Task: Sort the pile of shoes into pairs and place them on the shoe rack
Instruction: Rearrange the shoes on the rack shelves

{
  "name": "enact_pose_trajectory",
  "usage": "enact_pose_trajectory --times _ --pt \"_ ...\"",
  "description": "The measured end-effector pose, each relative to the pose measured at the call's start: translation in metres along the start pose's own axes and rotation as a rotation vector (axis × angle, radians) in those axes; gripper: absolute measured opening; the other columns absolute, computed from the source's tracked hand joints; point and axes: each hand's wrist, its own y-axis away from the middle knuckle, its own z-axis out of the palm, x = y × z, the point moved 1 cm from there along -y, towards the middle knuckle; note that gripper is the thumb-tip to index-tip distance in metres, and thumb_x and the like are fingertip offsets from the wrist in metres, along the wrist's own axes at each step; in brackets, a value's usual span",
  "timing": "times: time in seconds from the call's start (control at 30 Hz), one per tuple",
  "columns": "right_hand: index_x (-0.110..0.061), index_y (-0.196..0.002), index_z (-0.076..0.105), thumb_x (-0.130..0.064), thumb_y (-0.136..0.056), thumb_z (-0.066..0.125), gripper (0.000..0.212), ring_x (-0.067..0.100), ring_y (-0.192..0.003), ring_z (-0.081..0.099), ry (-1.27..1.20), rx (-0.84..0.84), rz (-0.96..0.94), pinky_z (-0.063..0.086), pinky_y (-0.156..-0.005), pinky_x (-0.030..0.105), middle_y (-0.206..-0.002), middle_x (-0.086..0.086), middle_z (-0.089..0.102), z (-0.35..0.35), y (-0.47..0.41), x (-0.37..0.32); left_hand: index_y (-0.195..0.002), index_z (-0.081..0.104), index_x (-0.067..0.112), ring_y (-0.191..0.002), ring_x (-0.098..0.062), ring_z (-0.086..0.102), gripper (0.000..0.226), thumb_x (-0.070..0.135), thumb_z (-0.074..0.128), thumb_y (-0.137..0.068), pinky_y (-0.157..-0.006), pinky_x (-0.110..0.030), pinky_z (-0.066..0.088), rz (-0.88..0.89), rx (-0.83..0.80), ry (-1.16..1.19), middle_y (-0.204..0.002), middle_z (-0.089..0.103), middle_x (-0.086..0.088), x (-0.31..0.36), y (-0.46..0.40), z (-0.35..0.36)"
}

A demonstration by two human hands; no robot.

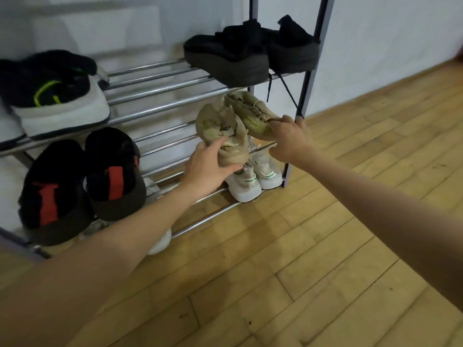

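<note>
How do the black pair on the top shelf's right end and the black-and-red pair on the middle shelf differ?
The all-black laced pair sits on the top shelf's right end, with a lace dangling below. The black-and-red pair sits on the middle shelf's left, showing red heel patches and no visible laces. Both are dark, side by side, heels outward.

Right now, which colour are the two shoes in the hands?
Beige, with faint green marks: the left shoe and right shoe, head view.

Before you, a light wooden plank floor (325,246) with visible seams, meeting a pale white wall (388,46) at your right, a white panelled surface (87,28) at upper left
</note>
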Motion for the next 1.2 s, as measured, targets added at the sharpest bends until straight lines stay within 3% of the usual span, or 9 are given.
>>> enact_pose_trajectory --times 0.23,0.37,0.47,0.57,0.73,0.83,0.97,1.1,1.2 --pt "-0.015 -0.11 0.065 -0.005 -0.09 0.052 0.027 0.037 -0.119 0.048 0.04 0.206 -0.042 0.033 -0.104 0.048 -0.121 0.01 0.059 -0.005 0.016 -0.005 -0.118 0.055 0.011 -0.105 -0.022 0.057 0.036 0.017 0.068 -0.084 -0.071 -0.011 0.028 0.037 0.282 0.071 -0.117 0.062 -0.007 -0.006 0.022 -0.007" --pt "-0.008 -0.124 0.059 -0.01 -0.096 0.05 0.03 0.034 -0.13 0.043 -0.22 0.41 -0.128 0.037 -0.106 0.049 -0.138 0.01 0.053 0.001 0.061 -0.016 -0.118 0.055 0.007 -0.107 -0.025 0.058 0.037 0.014 0.068 -0.084 -0.077 -0.014 0.032 0.023 0.363 0.06 -0.118 0.062 -0.01 -0.019 0.041 -0.019" --pt "-0.004 -0.117 0.063 -0.017 -0.092 0.044 0.034 0.037 -0.113 0.054 -0.231 0.532 -0.212 0.042 -0.093 0.044 -0.121 0.011 0.063 0.012 0.094 -0.02 -0.117 0.054 0.005 -0.103 -0.029 0.058 0.039 0.012 0.069 -0.082 -0.081 -0.025 0.04 0.028 0.342 0.049 -0.113 0.062 -0.013 -0.03 0.055 -0.021" --pt "-0.005 -0.111 0.067 -0.02 -0.091 0.05 0.029 0.032 -0.095 0.06 -0.212 0.665 -0.267 0.037 -0.083 0.034 -0.107 0.011 0.067 0.01 0.109 -0.02 -0.129 0.048 0.008 -0.125 -0.035 0.046 0.054 0.017 0.069 -0.081 -0.102 -0.038 0.04 0.009 0.308 -0.067 -0.136 0.048 -0.018 -0.027 0.065 -0.02" --pt "0.0 -0.107 0.066 -0.021 -0.092 0.063 0.025 0.013 -0.08 0.054 -0.563 0.848 -0.279 0.043 -0.071 0.024 -0.094 0.01 0.062 -0.033 0.127 -0.032 -0.147 0.03 0.01 -0.143 -0.022 0.026 0.087 0.035 0.075 -0.077 -0.117 -0.039 0.025 0.307 0.304 -0.013 -0.154 0.03 -0.01 0.007 0.081 -0.026" --pt "-0.004 -0.099 0.065 -0.021 -0.091 0.064 0.019 -0.003 -0.076 0.048 -0.826 0.871 -0.158 0.038 -0.07 0.012 -0.088 0.001 0.058 -0.072 0.137 -0.042 -0.151 0.018 0.019 -0.146 -0.012 0.018 0.105 0.042 0.08 -0.07 -0.118 -0.034 0.02 0.358 0.198 0.113 -0.159 0.02 0.0 0.027 0.078 -0.027" --pt "-0.012 -0.085 0.066 -0.023 -0.089 0.065 0.012 -0.001 -0.07 0.055 -1.175 0.827 0.139 0.048 -0.067 0.02 -0.073 -0.01 0.061 -0.105 0.142 -0.038 -0.152 0.012 0.026 -0.142 -0.004 0.02 0.119 0.049 0.083 -0.059 -0.113 -0.022 0.018 0.349 0.067 0.244 -0.156 0.023 0.007 0.048 0.076 -0.027" --pt "-0.006 -0.073 0.067 -0.025 -0.09 0.066 0.025 0.009 -0.067 0.063 -1.494 0.529 0.307 0.054 -0.064 0.026 -0.068 0.001 0.063 -0.107 0.137 -0.028 -0.149 0.023 0.034 -0.132 -0.005 0.04 0.11 0.041 0.086 -0.058 -0.11 -0.026 0.033 0.273 -0.068 0.375 -0.144 0.045 0.007 0.043 0.074 -0.023" --pt "-0.007 -0.072 0.066 -0.033 -0.093 0.062 0.033 0.014 -0.074 0.069 -1.631 0.318 0.41 0.058 -0.079 0.033 -0.071 0.002 0.07 -0.096 0.136 -0.025 -0.145 0.034 0.032 -0.119 0.004 0.049 0.101 0.023 0.088 -0.06 -0.103 -0.022 0.041 0.225 -0.177 0.496 -0.126 0.054 0.019 0.035 0.076 -0.017"
